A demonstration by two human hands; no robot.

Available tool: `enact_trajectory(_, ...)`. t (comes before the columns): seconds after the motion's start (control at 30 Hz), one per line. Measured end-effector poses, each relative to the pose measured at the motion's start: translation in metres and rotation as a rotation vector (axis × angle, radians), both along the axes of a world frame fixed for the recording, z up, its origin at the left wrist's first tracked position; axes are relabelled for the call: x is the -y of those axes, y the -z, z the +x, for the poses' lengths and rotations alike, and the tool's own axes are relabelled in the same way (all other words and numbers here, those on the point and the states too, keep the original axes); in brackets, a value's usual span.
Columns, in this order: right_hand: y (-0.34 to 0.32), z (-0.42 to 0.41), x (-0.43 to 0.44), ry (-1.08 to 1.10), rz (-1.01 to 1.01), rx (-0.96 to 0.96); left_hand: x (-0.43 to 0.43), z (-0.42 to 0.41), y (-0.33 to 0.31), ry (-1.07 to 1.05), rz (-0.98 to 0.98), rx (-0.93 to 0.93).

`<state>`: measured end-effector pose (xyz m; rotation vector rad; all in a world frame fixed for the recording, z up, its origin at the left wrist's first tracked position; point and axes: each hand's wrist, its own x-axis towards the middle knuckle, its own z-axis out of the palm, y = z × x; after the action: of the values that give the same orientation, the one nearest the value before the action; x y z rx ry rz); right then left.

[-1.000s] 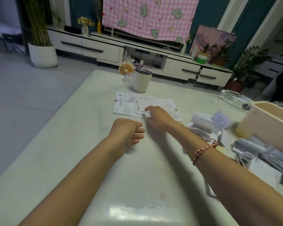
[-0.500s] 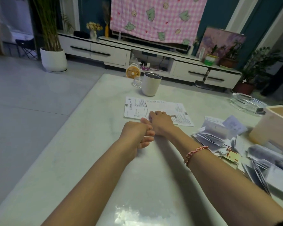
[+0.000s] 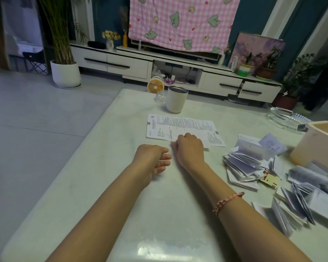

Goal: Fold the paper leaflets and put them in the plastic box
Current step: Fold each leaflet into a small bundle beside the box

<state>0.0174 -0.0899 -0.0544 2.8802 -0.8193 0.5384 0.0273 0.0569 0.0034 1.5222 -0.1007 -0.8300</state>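
**A:** Leaflet (image 3: 182,127) first. Where is it in the head view?

**B:** Lying open and flat on the table (image 3: 102,167), past both hands and just in front of the cup (image 3: 175,100). No fold is started that I can see.

**A:** And the hands?

**B:** The right hand (image 3: 190,148) sits on the sheet's near edge with its fingers curled under, and I think it is pinching that edge. The left hand (image 3: 152,159) rests beside it on the bare tabletop, loosely curled and holding nothing.

**A:** How far along is the job?

**B:** Early or middling, I'd say. A pile of leaflets (image 3: 250,163) lies heaped and fanned on the right, many already creased, all outside the plastic box (image 3: 318,146). I cannot see inside the box from here.

**A:** Is anything in the way?

**B:** The cup and a small glass jar (image 3: 161,97) stand close behind the sheet, which might crowd a fold made away from the person. A glass ashtray (image 3: 284,118) sits near the box, and the loose heap lies against the box's front.
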Motion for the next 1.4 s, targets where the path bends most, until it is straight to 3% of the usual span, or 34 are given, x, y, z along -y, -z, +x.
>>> enact_trajectory(0.13, 0.013, -0.018, -0.039, -0.11, -0.129, 0.154, 0.003, 0.002, 0.005, -0.093, -0.02, -0.002)
enact_trajectory(0.23, 0.022, -0.029, -0.063, -0.246, -0.128, 0.251, 0.005, 0.011, 0.014, -0.406, -0.09, 0.032)
enact_trajectory(0.3, 0.021, -0.032, -0.064, -0.252, -0.028, 0.307, 0.003, 0.017, 0.02, -0.55, -0.049, 0.09)
enact_trajectory(0.37, 0.014, -0.034, -0.056, -0.242, 0.225, 0.264, 0.001, 0.019, 0.022, -0.608, -0.025, 0.098)
enact_trajectory(0.43, 0.008, -0.036, -0.039, -0.209, 0.479, 0.152, 0.0, 0.019, 0.023, -0.597, -0.002, 0.093)
enact_trajectory(0.5, 0.003, -0.033, -0.025, -0.138, 0.549, 0.04, 0.001, 0.019, 0.025, -0.575, 0.022, 0.103)
enact_trajectory(0.57, 0.003, -0.027, -0.017, -0.092, 0.488, -0.034, 0.002, 0.02, 0.029, -0.558, 0.041, 0.112)
enact_trajectory(0.73, 0.004, -0.017, -0.017, -0.05, 0.323, -0.013, 0.006, 0.017, 0.041, -0.489, 0.1, 0.157)
enact_trajectory(1.1, 0.007, -0.03, -0.031, -0.006, 0.299, 0.057, 0.013, 0.007, 0.049, -0.275, 0.249, 0.374)
enact_trajectory(1.4, 0.001, -0.032, -0.021, -0.032, 0.375, 0.105, 0.014, 0.002, 0.047, -0.244, 0.338, 0.484)
